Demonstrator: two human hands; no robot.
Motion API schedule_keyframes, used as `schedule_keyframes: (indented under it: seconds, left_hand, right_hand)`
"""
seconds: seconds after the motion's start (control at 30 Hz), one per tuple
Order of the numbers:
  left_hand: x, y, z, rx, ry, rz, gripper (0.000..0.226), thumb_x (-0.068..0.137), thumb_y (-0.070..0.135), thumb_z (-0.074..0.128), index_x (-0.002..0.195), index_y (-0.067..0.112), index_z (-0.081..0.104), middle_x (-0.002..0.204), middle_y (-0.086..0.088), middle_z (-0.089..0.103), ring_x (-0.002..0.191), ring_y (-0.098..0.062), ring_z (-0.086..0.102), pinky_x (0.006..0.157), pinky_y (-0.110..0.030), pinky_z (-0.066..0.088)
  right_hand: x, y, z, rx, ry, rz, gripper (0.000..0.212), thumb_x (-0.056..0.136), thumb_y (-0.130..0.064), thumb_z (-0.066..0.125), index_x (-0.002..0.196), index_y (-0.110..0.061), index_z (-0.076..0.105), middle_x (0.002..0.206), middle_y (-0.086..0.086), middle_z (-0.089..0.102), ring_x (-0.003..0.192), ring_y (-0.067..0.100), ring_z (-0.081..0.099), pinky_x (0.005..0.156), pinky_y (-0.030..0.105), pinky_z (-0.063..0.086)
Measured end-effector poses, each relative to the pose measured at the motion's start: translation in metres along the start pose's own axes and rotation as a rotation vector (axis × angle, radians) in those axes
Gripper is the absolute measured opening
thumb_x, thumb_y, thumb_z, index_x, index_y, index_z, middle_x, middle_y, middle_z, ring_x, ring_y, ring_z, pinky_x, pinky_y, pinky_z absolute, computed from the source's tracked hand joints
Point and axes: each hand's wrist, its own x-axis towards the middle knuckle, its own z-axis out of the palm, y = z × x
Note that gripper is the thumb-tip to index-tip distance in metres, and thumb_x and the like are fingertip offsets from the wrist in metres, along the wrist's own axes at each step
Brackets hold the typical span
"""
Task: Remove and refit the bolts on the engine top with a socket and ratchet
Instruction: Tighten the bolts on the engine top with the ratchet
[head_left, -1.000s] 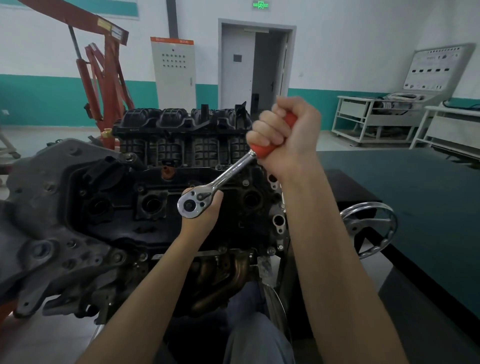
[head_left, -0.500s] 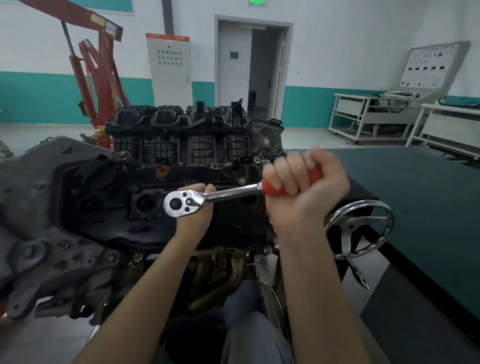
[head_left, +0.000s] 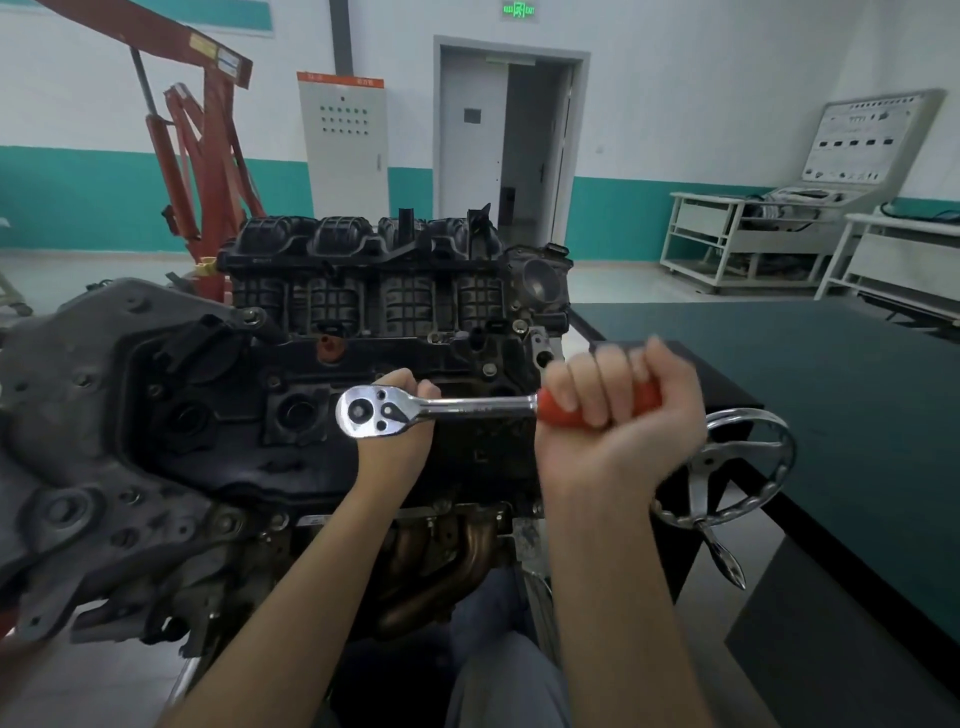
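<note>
Right hand grips the ratchet handle; left hand cups its head over the engine.

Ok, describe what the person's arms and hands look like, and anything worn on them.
Both forearms are bare up to the frame's bottom edge: no sleeves in view. The left hand and right hand wear no gloves; no watch, rings or bands show. The right hand is slightly motion-blurred.
</note>
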Motion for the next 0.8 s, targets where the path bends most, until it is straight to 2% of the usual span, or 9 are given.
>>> schedule_keyframes:
  seconds: [0.17,0.27,0.37,0.47,0.57,0.63,0.67,0.73,0.8]
  left_hand:
    - [0.001,0.005,0.002,0.019,0.009,0.004,0.052,0.090,-0.003,0.054,0.051,0.017,0.025,0.040,0.013,0.027,0.039,-0.004,0.025,0.043,-0.013,0.021]
    - [0.000,-0.003,-0.001,-0.039,0.004,-0.066,0.043,0.092,0.013,0.055,0.055,0.018,0.034,0.050,0.018,0.039,0.048,-0.001,0.035,0.051,-0.011,0.030]
    - [-0.003,-0.004,-0.001,0.067,-0.010,-0.264,0.031,0.094,0.037,0.054,0.065,0.038,0.043,0.066,0.020,0.043,0.058,0.000,0.041,0.052,-0.005,0.038]
    - [-0.001,-0.003,0.004,0.051,0.001,-0.058,0.053,0.090,0.013,0.054,0.043,0.036,0.042,0.043,0.019,0.039,0.044,0.001,0.041,0.048,-0.006,0.034]
    - [-0.002,0.012,0.001,0.071,-0.043,-0.177,0.049,0.090,0.004,0.050,0.053,0.036,0.052,0.042,0.021,0.049,0.044,0.006,0.049,0.048,-0.008,0.039]
    - [-0.001,0.001,0.001,-0.012,-0.072,-0.085,0.048,0.086,-0.007,0.048,0.055,0.030,0.047,0.045,0.019,0.050,0.044,0.006,0.046,0.046,-0.006,0.035]
    - [-0.002,0.003,0.003,-0.052,-0.077,-0.051,0.046,0.086,-0.003,0.052,0.053,0.026,0.040,0.044,0.019,0.047,0.043,0.005,0.043,0.046,-0.006,0.033]
    - [-0.001,-0.003,0.003,-0.076,0.006,0.004,0.043,0.086,0.005,0.055,0.054,0.024,0.034,0.043,0.018,0.045,0.043,0.004,0.043,0.046,-0.005,0.032]
    - [-0.001,0.000,0.001,-0.057,0.009,0.029,0.045,0.086,0.002,0.055,0.054,0.025,0.034,0.041,0.017,0.044,0.041,0.003,0.042,0.043,-0.007,0.031]
  right_hand:
    - [-0.013,0.003,-0.007,0.002,-0.018,-0.067,0.028,0.073,-0.015,0.044,0.047,-0.020,0.035,0.037,-0.008,0.025,0.032,0.008,0.021,0.038,0.019,0.028]
    - [0.018,-0.003,0.014,-0.098,-0.117,0.058,0.029,0.073,-0.013,0.045,0.047,-0.019,0.035,0.037,-0.007,0.025,0.031,0.008,0.020,0.037,0.016,0.026]
    - [0.054,0.000,0.042,-0.257,-0.160,0.259,0.032,0.078,-0.009,0.045,0.048,-0.017,0.035,0.036,-0.007,0.026,0.031,0.008,0.021,0.036,0.014,0.025]
    - [0.070,0.008,0.051,-0.269,-0.174,0.384,0.041,0.089,-0.010,0.040,0.049,-0.016,0.036,0.036,-0.007,0.027,0.030,0.007,0.022,0.034,0.014,0.023]
    - [0.054,0.007,0.030,-0.094,-0.195,0.261,0.035,0.087,-0.010,0.042,0.053,-0.016,0.039,0.040,-0.007,0.030,0.033,0.007,0.026,0.037,0.017,0.027]
    - [0.030,0.006,0.009,0.016,-0.177,0.095,0.026,0.082,-0.012,0.047,0.056,-0.016,0.043,0.044,-0.006,0.036,0.039,0.008,0.032,0.042,0.020,0.034]
    - [0.016,0.008,0.001,0.045,-0.144,0.036,0.024,0.081,-0.013,0.049,0.057,-0.016,0.044,0.046,-0.006,0.037,0.041,0.008,0.034,0.044,0.021,0.037]
    - [-0.004,0.018,-0.012,0.067,-0.090,0.014,0.027,0.083,-0.021,0.051,0.057,-0.017,0.045,0.045,-0.005,0.035,0.040,0.008,0.034,0.044,0.022,0.039]
    - [-0.013,0.028,-0.015,0.058,-0.090,0.047,0.035,0.088,-0.029,0.049,0.055,-0.017,0.042,0.041,-0.006,0.030,0.036,0.008,0.028,0.039,0.021,0.033]
